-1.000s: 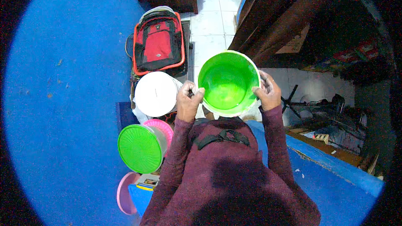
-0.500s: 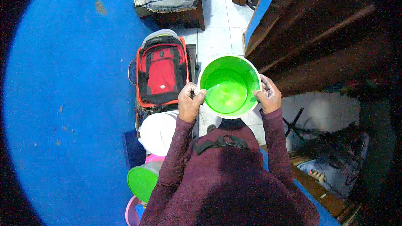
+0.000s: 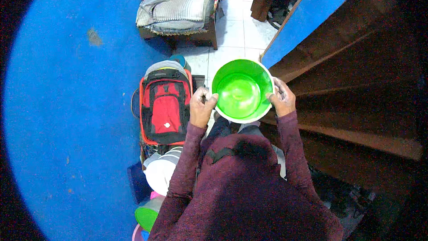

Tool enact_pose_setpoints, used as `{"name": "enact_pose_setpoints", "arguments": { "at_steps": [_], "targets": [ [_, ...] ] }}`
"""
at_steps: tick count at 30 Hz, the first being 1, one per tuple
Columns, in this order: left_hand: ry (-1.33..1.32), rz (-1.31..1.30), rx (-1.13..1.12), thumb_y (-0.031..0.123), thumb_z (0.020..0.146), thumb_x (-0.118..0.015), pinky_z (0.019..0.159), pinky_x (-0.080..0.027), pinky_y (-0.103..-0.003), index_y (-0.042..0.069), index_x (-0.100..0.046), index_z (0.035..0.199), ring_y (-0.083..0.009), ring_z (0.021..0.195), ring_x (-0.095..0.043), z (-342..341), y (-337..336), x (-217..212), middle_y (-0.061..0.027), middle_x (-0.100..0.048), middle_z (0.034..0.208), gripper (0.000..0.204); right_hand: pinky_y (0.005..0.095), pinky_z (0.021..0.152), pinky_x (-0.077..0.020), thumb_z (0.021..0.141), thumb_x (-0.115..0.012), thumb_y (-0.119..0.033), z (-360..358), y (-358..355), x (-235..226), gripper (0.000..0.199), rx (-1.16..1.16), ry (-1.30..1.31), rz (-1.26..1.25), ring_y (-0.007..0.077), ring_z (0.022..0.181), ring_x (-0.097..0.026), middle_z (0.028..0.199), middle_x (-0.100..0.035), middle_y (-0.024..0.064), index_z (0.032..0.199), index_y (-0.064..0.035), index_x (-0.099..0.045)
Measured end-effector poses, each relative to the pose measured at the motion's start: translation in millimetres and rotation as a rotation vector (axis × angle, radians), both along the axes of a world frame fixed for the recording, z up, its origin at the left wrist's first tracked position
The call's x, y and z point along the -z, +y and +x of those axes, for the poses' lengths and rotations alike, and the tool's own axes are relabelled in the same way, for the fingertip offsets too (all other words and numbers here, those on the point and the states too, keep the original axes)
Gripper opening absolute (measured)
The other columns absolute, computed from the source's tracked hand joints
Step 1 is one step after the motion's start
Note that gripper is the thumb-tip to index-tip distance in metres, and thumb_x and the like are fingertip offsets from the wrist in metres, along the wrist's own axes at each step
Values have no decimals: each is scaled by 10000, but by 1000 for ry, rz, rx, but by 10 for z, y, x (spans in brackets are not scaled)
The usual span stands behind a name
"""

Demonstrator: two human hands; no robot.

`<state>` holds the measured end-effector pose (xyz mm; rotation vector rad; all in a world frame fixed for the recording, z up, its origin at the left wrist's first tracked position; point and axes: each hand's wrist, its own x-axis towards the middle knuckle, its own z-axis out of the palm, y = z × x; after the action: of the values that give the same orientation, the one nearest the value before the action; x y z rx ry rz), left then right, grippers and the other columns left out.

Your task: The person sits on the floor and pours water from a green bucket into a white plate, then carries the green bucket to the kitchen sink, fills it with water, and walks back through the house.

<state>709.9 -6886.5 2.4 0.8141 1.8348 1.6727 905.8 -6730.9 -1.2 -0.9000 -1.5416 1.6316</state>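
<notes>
A round tub point(image 3: 240, 90), bright green inside with a pale rim, is held out in front of me, its mouth facing up toward my view. My left hand point(image 3: 203, 107) grips the rim at the left side, its thumb over the edge. Opposite it, my right hand point(image 3: 282, 97) clasps the right side of the rim in the same way. The fingers behind the tub's wall are partly hidden. Light shines off the tub's inner bottom, and I see nothing distinct lying in it.
Left of the tub, a red and black backpack point(image 3: 166, 111) lies in an orange-rimmed container. Nearer me are a white round container point(image 3: 160, 176) and a green-lidded one point(image 3: 147, 218). A bench point(image 3: 191, 39) with folded cloth stands ahead. Brown curtain point(image 3: 339, 85) hangs right; blue wall point(image 3: 71, 107) runs left.
The backpack, containers and bench have slid nearer to me in view as I moved forward. The curtain now covers more of the right side. Both hands keep their hold on the tub.
</notes>
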Motion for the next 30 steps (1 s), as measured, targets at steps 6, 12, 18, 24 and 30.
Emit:
{"name": "enact_pose_setpoints", "arguments": {
  "at_steps": [6, 12, 18, 24, 30],
  "targets": [
    [45, 1, 25, 86, 753, -602, 482, -331, -217, 58, -421, 665, -47, 537, -374, -540, 835, 83, 31, -390, 606, 204, 306, 918, -400, 640, -606, 52, -496, 832, 244, 545, 33, 30, 20, 200, 1032, -519, 1121, -534, 144, 1166, 81, -465],
    [39, -19, 40, 86, 753, -599, 497, -327, -216, 57, -420, 677, -37, 566, -376, -1100, 1524, 140, 42, -390, 606, 198, 304, 912, -404, 654, -569, 56, -1069, 1516, 212, 533, 31, -24, 28, 196, 1040, -518, 1121, -529, 133, 1173, 91, -451],
    [-99, -40, 70, 82, 749, -604, 504, -328, -213, 62, -419, 686, -32, 575, -368, -1674, 2245, 228, 45, -386, 619, 197, 301, 908, -402, 671, -541, 19, -1595, 2195, 250, 514, 34, -13, -44, 188, 1020, -528, 1114, -531, 127, 1171, 92, -452],
    [-6, -63, 105, 80, 757, -606, 497, -359, -212, 64, -424, 674, -56, 557, -411, -2300, 2992, 310, 18, -413, 620, 200, 284, 900, -401, 675, -530, 9, -2094, 2954, 387, 499, 70, -169, 128, 170, 1012, -525, 1112, -536, 119, 1163, 92, -466],
    [-72, -23, 122, 96, 775, -595, 485, -390, -221, 73, -450, 672, -57, 547, -446, -2761, 3779, 326, 13, -458, 612, 179, 305, 917, -396, 645, -642, -7, -2543, 3694, 535, 542, 139, -71, -7, 204, 1059, -509, 1158, -524, 155, 1158, 75, -487]
  ]
}}
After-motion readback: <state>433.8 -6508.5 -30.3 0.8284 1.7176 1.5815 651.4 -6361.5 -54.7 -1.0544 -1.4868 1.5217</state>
